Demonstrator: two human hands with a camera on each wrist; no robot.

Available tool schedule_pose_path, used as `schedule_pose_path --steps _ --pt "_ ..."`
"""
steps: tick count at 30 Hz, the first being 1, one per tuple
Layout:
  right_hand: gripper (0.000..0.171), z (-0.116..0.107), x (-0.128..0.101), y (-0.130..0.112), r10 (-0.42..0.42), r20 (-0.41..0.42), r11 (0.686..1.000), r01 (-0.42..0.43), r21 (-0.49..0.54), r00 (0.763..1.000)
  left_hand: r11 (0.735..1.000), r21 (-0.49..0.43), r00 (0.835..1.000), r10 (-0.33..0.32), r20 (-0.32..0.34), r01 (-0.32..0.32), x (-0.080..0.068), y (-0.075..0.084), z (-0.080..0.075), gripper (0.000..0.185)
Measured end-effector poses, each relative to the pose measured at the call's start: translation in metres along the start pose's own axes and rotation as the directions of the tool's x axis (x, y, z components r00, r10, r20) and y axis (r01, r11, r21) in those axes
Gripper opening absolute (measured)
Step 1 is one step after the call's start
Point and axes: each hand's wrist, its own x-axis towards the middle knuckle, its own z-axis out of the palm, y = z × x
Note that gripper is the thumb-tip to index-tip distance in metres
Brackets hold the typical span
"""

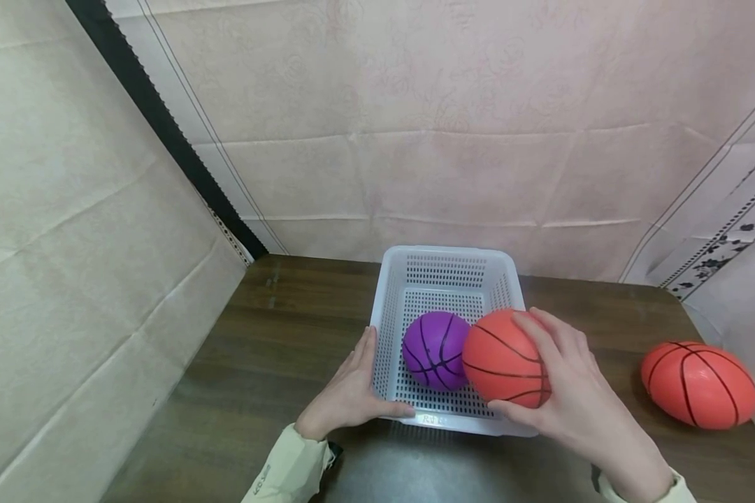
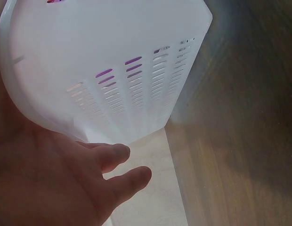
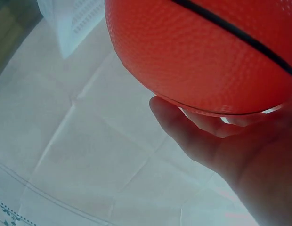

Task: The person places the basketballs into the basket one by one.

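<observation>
A white perforated basket [image 1: 443, 276] stands on the dark wooden table [image 1: 277, 328] with a purple ball [image 1: 434, 349] inside. My right hand [image 1: 544, 370] grips an orange ball [image 1: 503, 360] over the basket's right front corner, touching the purple one. The right wrist view shows that orange ball [image 3: 207, 52] resting against my right hand's fingers [image 3: 183, 127]. My left hand [image 1: 368, 381] lies against the basket's left front corner, fingers along the side wall and thumb along the front rim. From the left wrist, the basket wall [image 2: 108, 61] fills the view above my relaxed fingers [image 2: 122, 165].
A second orange ball [image 1: 698, 384] lies on the table at the far right, near its edge. Cloth-covered walls close in the table at the back and left. Bare wood shows left of the basket.
</observation>
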Motion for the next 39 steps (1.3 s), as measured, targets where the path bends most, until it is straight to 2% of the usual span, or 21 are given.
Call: schedule_pose_path --steps 9,20,22,26,39 --pt "0.111 0.013 0.004 -0.001 -0.016 0.024 1.000 0.016 0.001 1.000 1.000 -0.004 1.000 0.003 0.001 -0.003 0.000 0.000 0.000 0.141" --pt "0.114 0.019 0.011 0.002 -0.057 -0.092 0.998 0.056 -0.017 0.994 1.000 -0.012 1.000 -0.001 0.003 0.001 0.000 0.000 0.000 0.141" --pt "0.114 0.019 0.010 0.001 -0.055 -0.077 0.998 0.055 0.003 0.996 1.000 -0.013 1.000 0.000 0.002 0.001 0.000 0.000 0.000 0.140" --pt "0.113 0.021 0.010 -0.001 -0.044 0.001 0.999 0.044 0.031 0.999 1.000 -0.006 1.000 -0.007 -0.008 0.007 0.001 0.000 -0.001 0.141" --pt "0.112 0.040 0.011 -0.006 -0.038 0.135 0.999 0.036 0.017 0.990 0.999 -0.012 0.999 -0.032 -0.016 0.032 0.001 0.002 0.000 0.142"
